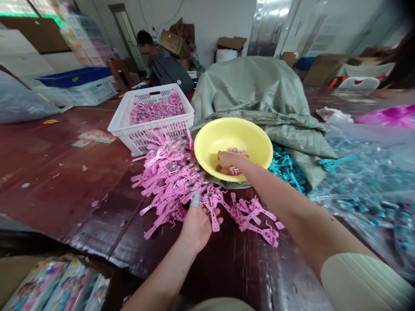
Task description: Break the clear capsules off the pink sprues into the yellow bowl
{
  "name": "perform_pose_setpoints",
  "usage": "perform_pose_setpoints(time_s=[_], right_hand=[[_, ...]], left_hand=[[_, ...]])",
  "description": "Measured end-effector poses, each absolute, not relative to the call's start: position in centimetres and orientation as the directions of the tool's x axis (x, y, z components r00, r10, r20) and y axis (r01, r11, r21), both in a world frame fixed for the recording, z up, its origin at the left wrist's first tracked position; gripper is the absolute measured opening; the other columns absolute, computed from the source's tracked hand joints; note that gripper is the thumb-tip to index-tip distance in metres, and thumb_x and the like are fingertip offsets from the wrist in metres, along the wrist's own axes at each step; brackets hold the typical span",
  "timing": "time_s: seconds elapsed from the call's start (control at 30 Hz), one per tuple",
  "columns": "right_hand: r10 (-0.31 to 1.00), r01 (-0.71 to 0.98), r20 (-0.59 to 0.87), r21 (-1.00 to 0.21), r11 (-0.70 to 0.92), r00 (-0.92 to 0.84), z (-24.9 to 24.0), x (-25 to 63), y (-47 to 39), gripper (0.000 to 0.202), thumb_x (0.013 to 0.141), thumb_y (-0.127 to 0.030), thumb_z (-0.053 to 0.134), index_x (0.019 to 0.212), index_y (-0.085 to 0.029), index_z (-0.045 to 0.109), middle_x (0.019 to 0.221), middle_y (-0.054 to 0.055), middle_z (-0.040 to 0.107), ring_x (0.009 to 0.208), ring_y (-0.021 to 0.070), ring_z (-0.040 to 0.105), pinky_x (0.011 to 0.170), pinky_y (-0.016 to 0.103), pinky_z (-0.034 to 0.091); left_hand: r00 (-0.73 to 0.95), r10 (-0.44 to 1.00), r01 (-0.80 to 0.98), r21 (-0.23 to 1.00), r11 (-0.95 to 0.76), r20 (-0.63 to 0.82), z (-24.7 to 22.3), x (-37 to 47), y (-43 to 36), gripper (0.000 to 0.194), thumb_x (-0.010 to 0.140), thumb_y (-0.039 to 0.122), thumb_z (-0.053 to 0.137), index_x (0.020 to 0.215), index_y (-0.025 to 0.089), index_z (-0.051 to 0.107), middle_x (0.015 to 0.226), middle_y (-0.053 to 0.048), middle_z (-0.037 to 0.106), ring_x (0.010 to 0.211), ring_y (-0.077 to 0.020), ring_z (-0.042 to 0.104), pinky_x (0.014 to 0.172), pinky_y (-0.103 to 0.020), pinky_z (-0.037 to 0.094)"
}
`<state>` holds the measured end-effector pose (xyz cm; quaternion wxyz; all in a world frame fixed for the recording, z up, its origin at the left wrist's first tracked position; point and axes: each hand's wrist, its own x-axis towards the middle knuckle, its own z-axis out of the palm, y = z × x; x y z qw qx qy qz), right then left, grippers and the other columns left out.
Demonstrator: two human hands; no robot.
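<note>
My left hand [198,224], with a pale wrap on one finger, is closed around a pink plastic piece [212,211] at the front of the pile. My right hand [226,159] reaches down inside the yellow basin [259,144], touching small wrapped pink items [238,151]; its fingertips are hidden, so what it grips cannot be made out. A heap of pink plastic pieces [168,172] lies left of the basin. More pink pieces [251,216] lie on the table to the right of my left hand.
Behind the heap stands a white crate [155,125] of pink items. A grey-green sack [253,82] with teal pieces [287,168] is behind the basin. Bagged teal items [372,181] lie right. An open carton [58,285] is at lower left. A person [162,65] sits beyond the table.
</note>
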<state>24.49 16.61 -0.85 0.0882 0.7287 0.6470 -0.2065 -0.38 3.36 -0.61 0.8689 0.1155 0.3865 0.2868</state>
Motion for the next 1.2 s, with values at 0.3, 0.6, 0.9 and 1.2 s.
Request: perform_pose_setpoints(time_s=[0.3,0.6,0.9,1.2], right_hand=[[0.989,0.935,-0.145,-0.353,-0.023,-0.030,3.7,22.7,11.1,0.040,0.093,-0.019,0.052,0.132,-0.016,0.061,0.128,0.016,0.063,0.096,0.0195,0.064,0.086,0.033,0.049],[0.993,0.529,-0.008,-0.847,0.055,-0.116,5.8,18.5,-6.6,0.032,0.092,-0.039,0.065,0.120,-0.024,0.068,0.103,0.002,0.074,0.068,0.0082,0.060,0.059,0.022,0.044],[0.997,0.626,-0.055,-0.776,-0.081,0.061,4.4,17.9,-9.9,0.033,0.096,-0.050,0.056,0.088,-0.020,0.067,0.076,0.000,0.067,0.066,0.0099,0.059,0.064,0.024,0.044],[0.993,0.467,-0.055,-0.879,-0.098,0.106,4.5,18.5,-11.9,0.044,0.100,-0.044,0.048,0.141,-0.027,0.045,0.102,0.004,0.059,0.087,0.0134,0.054,0.078,0.026,0.047]], left_hand=[[0.636,0.677,0.068,0.901,0.428,-0.369,-1.5,-3.3,2.4,0.038,0.076,0.036,0.078,0.102,0.014,0.062,0.085,-0.004,0.066,0.066,-0.0113,0.059,0.050,-0.019,0.038],[0.789,0.614,0.101,0.992,-0.078,-0.032,-0.1,-3.7,2.3,0.016,0.090,0.023,0.062,0.079,0.016,0.071,0.088,-0.006,0.068,0.087,-0.0187,0.063,0.079,-0.029,0.046],[0.792,0.573,0.182,0.815,-0.550,0.210,0.8,-2.3,-0.8,0.040,0.083,0.001,0.045,0.106,0.019,0.073,0.118,-0.009,0.067,0.106,-0.0234,0.063,0.090,-0.034,0.048],[0.833,0.549,0.137,0.933,-0.333,0.074,1.9,-1.5,-0.4,0.019,0.090,0.012,0.052,0.079,0.016,0.067,0.084,-0.005,0.062,0.083,-0.0189,0.058,0.077,-0.030,0.044]])
